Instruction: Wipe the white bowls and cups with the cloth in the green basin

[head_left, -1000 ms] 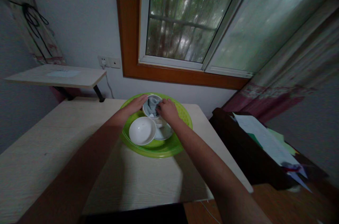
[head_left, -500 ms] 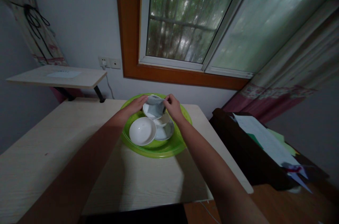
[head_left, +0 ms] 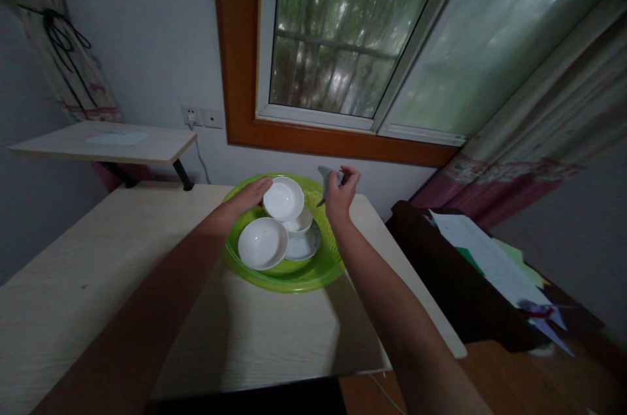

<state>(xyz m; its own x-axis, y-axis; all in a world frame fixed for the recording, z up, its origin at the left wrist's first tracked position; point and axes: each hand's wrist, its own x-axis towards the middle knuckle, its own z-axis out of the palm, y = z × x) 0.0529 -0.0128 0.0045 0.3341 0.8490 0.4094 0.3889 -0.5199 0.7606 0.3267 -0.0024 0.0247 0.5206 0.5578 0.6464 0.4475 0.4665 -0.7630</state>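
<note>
Pinching a soft, creased grey cloth, the right hand hangs over the far right part of a round, glossy lime-green basin. At the basin's far side, the left hand lays its fingers against the rim of a smooth, round white bowl; whether the thumb clamps it, I cannot tell. Counted inside the basin are three white bowls, the far one, a near-left one and a partly covered one, plus one shallow, faintly patterned whitish plate. Beneath the basin spreads one pale, wood-grained tabletop.
</note>
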